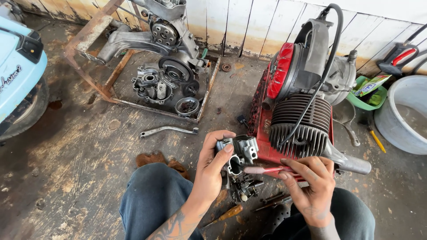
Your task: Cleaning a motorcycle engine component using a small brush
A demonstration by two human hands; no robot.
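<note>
My left hand [212,165] grips a grey metal carburettor body [240,153], held upright above the floor between my knees. My right hand [311,184] holds a thin red-handled tool [262,170] level, its tip pointed into an opening on the carburettor's side. More small carburettor parts [244,189] sit just below the held piece. Right behind my hands stands a scooter engine [302,98] with a dark finned cylinder and a red fan cover.
A stripped engine case with gears [164,66] lies in a rusty metal frame at the back. A long wrench [167,130] lies on the worn wooden floor. Screwdrivers [227,214] lie near my knees. A grey tub [402,111], green basket [367,95] and blue scooter [18,66] flank the area.
</note>
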